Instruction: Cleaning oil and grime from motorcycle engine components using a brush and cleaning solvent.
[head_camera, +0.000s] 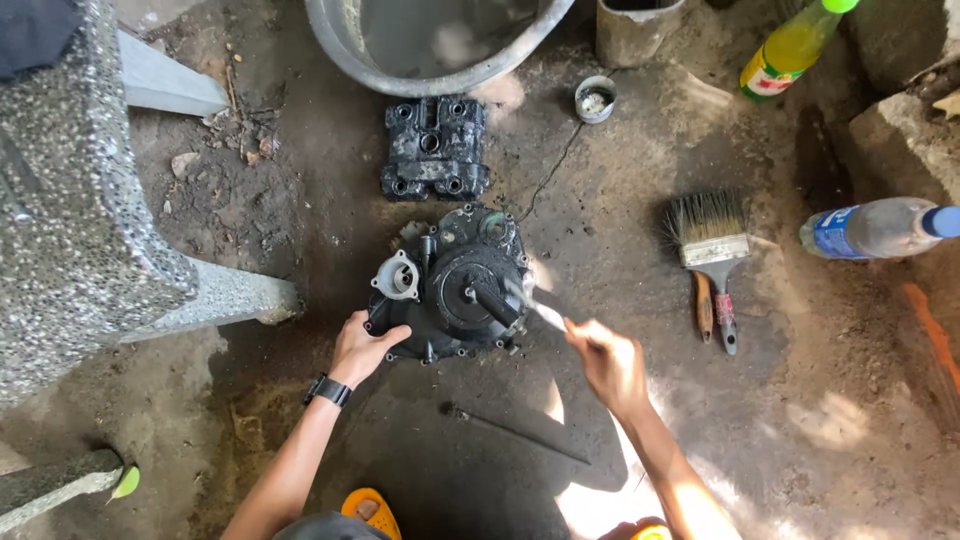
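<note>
A black, greasy engine cover (455, 285) lies on the dirty concrete floor. My left hand (362, 347), with a black watch on its wrist, grips the cover's lower left edge. My right hand (606, 358) is closed on a thin light-coloured tool (535, 308), blurred by motion, whose tip touches the cover's right side. Just beyond the cover lies a second black engine part (434, 148), rectangular with round holes.
A flat paintbrush (712, 245) lies to the right, with two plastic bottles (880, 228) (795, 45) further right. A metal basin (430, 40), a tin can (637, 28) and a small round cup (595, 98) stand at the top. A stone bench (80, 200) fills the left. A dark rod (515, 433) lies near me.
</note>
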